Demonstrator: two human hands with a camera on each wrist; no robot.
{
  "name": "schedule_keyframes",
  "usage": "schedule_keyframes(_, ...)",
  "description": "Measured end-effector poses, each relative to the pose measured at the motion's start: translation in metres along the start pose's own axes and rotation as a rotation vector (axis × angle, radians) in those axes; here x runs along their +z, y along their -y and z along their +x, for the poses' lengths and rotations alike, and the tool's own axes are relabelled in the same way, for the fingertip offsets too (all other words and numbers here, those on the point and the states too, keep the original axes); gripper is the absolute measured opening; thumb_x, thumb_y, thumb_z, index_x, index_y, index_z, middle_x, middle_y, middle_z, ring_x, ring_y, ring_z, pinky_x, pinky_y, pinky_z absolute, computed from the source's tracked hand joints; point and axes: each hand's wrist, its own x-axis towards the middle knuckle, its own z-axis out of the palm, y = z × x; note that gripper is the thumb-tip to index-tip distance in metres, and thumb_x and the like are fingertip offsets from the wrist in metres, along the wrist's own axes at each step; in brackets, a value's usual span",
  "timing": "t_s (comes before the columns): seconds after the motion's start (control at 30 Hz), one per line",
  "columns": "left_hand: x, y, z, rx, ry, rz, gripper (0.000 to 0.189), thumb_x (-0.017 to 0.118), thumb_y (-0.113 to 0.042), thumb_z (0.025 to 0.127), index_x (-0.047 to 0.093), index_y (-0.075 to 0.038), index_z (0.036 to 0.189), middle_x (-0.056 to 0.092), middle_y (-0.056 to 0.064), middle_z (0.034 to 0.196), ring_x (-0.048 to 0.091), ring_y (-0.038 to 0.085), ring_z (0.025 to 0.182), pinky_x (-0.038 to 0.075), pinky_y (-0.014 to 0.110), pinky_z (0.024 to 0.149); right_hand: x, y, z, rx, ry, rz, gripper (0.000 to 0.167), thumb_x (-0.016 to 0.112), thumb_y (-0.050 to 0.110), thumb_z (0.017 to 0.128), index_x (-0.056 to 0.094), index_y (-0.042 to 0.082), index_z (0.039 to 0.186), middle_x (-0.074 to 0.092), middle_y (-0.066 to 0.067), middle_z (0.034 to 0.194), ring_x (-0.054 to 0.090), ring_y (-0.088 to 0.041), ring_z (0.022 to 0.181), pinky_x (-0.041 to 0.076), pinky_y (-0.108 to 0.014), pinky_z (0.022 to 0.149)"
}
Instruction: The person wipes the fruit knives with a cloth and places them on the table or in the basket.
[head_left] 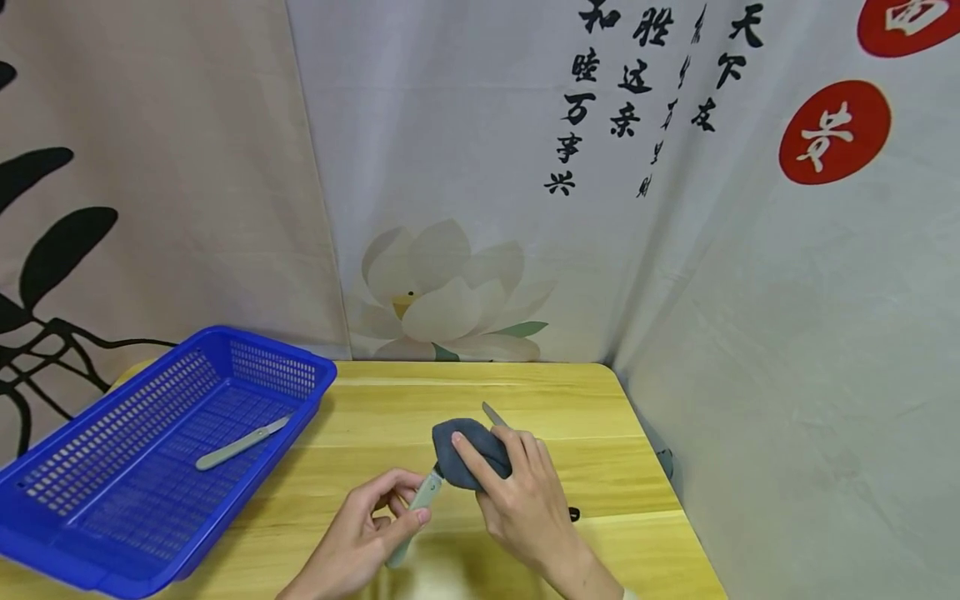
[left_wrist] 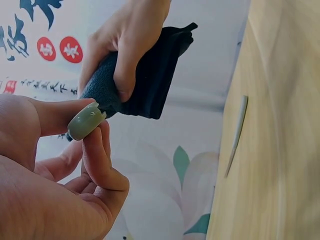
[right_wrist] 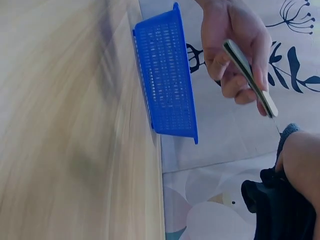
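My left hand (head_left: 367,529) pinches the pale green handle of a knife (head_left: 417,514) between thumb and fingers. A dark blue-grey cloth (head_left: 457,454) is bunched in my right hand (head_left: 525,500), folded about the knife's blade. A short stretch of thin blade shows between handle and cloth in the right wrist view; the rest is hidden. Both hands hold these above the table. Beyond the right hand a second knife (left_wrist: 237,135) lies on the tabletop, mostly hidden in the head view. A third knife (head_left: 242,443) with a similar handle lies in the blue basket (head_left: 168,533).
The basket stands at the left of the yellow wooden table (head_left: 600,442). A small black object (head_left: 574,514) shows just right of my right wrist. Printed curtains (head_left: 480,150) hang behind the table and along its right side.
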Motion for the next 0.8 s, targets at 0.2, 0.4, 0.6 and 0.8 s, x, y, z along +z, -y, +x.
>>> schedule_keyframes(0.2,-0.001,0.000,-0.001,-0.025,0.019,0.002,0.031,0.080,-0.021,0.106,0.074,-0.005,0.132,0.069,0.012,0.106,0.065,0.012,0.089,0.053,0.023,0.066,0.000,-0.013,0.000,0.044,0.010,-0.002,0.077,0.077,0.014,0.089,0.062,0.029,0.163,0.068,-0.020,0.131,0.061,-0.030,0.106,0.053,-0.044,0.086)
schedule_keyframes(0.4,-0.001,0.001,-0.001,-0.030,0.028,0.003,0.030,0.081,-0.021,0.105,0.075,-0.005,0.129,0.069,0.009,0.104,0.065,0.009,0.088,0.053,0.022,0.065,-0.002,-0.025,-0.001,0.106,0.027,-0.018,0.074,0.074,0.013,0.092,0.062,0.029,0.163,0.067,-0.022,0.131,0.061,-0.033,0.104,0.054,-0.046,0.087)
schedule_keyframes(0.6,0.000,0.000,-0.001,-0.043,-0.021,-0.016,0.031,0.083,-0.017,0.103,0.075,-0.004,0.130,0.067,0.010,0.105,0.066,0.010,0.089,0.059,0.025,0.067,-0.007,-0.025,-0.004,0.128,-0.055,0.018,0.073,0.073,0.010,0.090,0.064,0.024,0.161,0.066,-0.024,0.130,0.060,-0.033,0.099,0.053,-0.048,0.083)
schedule_keyframes(0.8,0.006,-0.002,0.003,-0.080,-0.098,-0.016,0.033,0.085,-0.018,0.102,0.076,-0.007,0.131,0.069,0.012,0.110,0.067,0.014,0.089,0.060,0.026,0.066,-0.009,0.003,-0.009,-0.008,-0.031,0.047,0.055,0.052,0.019,0.109,0.062,0.024,0.163,0.068,-0.019,0.132,0.061,-0.027,0.104,0.053,-0.042,0.086)
